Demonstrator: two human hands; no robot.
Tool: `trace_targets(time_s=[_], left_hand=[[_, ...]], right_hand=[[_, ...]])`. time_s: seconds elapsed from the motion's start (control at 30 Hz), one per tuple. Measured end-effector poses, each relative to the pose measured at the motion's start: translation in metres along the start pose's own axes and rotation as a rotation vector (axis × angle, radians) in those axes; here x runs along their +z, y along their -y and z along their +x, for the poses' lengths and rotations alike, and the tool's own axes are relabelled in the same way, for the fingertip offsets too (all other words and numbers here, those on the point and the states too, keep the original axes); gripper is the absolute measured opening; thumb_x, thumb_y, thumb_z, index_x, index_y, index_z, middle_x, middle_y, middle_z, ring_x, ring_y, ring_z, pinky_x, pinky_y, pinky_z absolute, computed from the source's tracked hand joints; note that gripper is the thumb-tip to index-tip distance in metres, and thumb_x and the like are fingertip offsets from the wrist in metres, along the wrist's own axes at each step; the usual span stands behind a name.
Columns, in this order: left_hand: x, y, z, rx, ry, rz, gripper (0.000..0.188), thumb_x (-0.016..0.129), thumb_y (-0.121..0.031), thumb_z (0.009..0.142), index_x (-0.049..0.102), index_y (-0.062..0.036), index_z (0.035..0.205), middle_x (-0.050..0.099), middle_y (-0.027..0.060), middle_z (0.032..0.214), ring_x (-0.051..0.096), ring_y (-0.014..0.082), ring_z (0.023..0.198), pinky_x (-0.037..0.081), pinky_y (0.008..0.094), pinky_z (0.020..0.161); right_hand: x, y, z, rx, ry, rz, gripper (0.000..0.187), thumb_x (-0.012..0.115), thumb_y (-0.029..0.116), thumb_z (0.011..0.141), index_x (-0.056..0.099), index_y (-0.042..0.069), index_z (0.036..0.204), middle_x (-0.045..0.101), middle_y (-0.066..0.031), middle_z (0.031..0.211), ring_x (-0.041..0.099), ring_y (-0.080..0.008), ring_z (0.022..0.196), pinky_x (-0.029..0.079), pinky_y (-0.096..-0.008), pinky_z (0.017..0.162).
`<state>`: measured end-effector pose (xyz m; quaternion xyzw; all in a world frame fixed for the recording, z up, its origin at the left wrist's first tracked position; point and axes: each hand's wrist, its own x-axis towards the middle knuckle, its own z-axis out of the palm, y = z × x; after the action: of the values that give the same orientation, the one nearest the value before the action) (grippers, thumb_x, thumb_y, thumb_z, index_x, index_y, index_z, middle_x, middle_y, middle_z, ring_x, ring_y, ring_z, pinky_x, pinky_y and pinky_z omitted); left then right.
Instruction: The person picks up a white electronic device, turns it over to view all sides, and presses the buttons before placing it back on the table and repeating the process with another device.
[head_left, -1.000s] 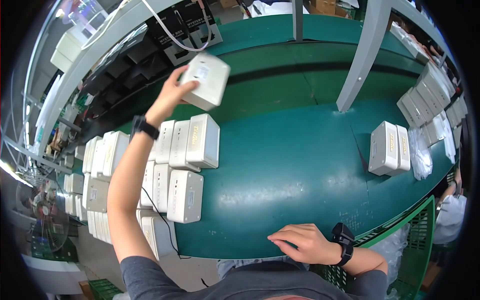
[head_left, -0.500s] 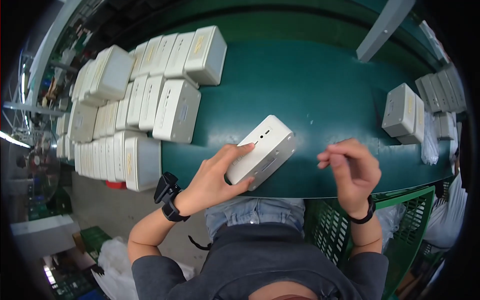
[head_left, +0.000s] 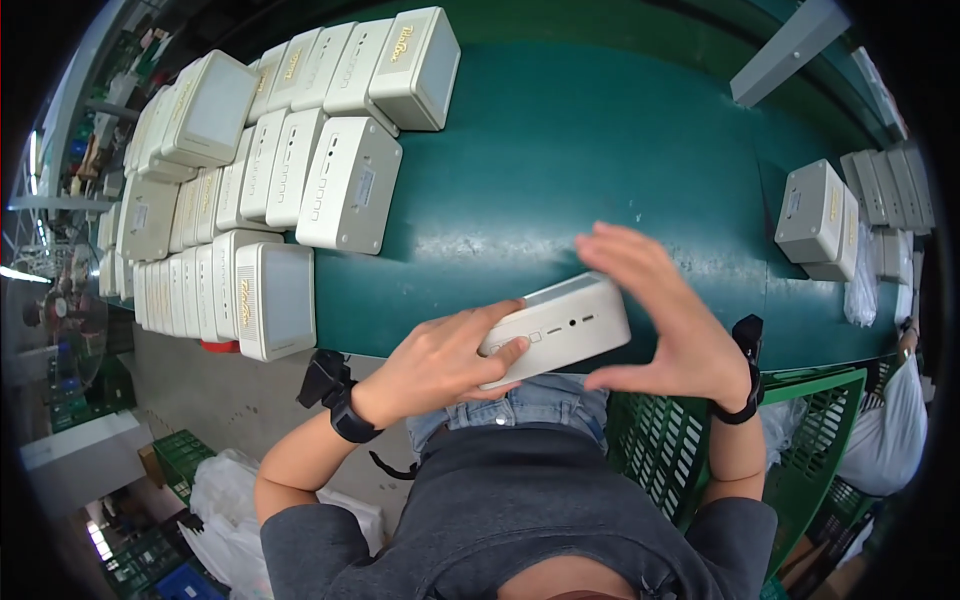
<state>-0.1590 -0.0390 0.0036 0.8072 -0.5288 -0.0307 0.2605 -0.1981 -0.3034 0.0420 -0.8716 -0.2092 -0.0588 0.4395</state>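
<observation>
From the head view I see both hands on one white box (head_left: 556, 325), held over the near edge of the green table (head_left: 560, 170). My left hand (head_left: 440, 362) grips the box's left end, fingers wrapped over its slotted side and thumb along the top. My right hand (head_left: 668, 322) cups the box's right end, fingers spread and upright against it, thumb beneath. Left of the box, a block of like white boxes (head_left: 270, 180) crowds the table, some standing on edge. Right of the box, a grey box (head_left: 818, 218) stands, with more in a row (head_left: 890, 190) behind it. Below the box sits a green crate (head_left: 690, 440).
</observation>
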Motion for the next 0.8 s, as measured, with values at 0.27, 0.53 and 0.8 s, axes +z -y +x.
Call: trace_targets(time_s=[0.27, 0.53, 0.8], left_hand=[[0.013, 0.019, -0.012, 0.175, -0.243, 0.019, 0.054, 0.077, -0.034, 0.076, 0.053, -0.0078, 0.116, 0.054, 0.0206, 0.128, 0.064, 0.0355, 0.100, 0.057, 0.0392, 0.082], [0.056, 0.002, -0.019, -0.511, -0.898, -0.803, 0.091, 0.069, -0.052, 0.083, 0.019, -0.0098, 0.146, 0.029, 0.0194, 0.149, 0.041, 0.0320, 0.132, 0.036, 0.0430, 0.108], [0.077, -0.002, 0.015, -0.637, -0.658, -1.512, 0.092, 0.067, -0.048, 0.087, 0.011, -0.0102, 0.149, 0.029, 0.0138, 0.145, 0.037, 0.0240, 0.131, 0.034, 0.0385, 0.107]], right_hand=[[0.017, -0.013, -0.003, 0.166, 0.266, 0.073, 0.063, 0.083, 0.013, 0.062, 0.055, 0.002, 0.117, 0.059, -0.0135, 0.115, 0.059, -0.0332, 0.107, 0.049, -0.0399, 0.089], [0.039, -0.012, -0.003, 0.066, -0.028, -0.088, 0.061, 0.083, 0.009, 0.060, 0.056, 0.002, 0.115, 0.062, -0.0152, 0.110, 0.064, -0.0330, 0.097, 0.053, -0.0383, 0.081], [0.044, 0.001, 0.004, -0.066, -0.181, -0.192, 0.063, 0.083, 0.012, 0.063, 0.055, 0.000, 0.119, 0.061, -0.0181, 0.115, 0.062, -0.0341, 0.104, 0.051, -0.0389, 0.087]])
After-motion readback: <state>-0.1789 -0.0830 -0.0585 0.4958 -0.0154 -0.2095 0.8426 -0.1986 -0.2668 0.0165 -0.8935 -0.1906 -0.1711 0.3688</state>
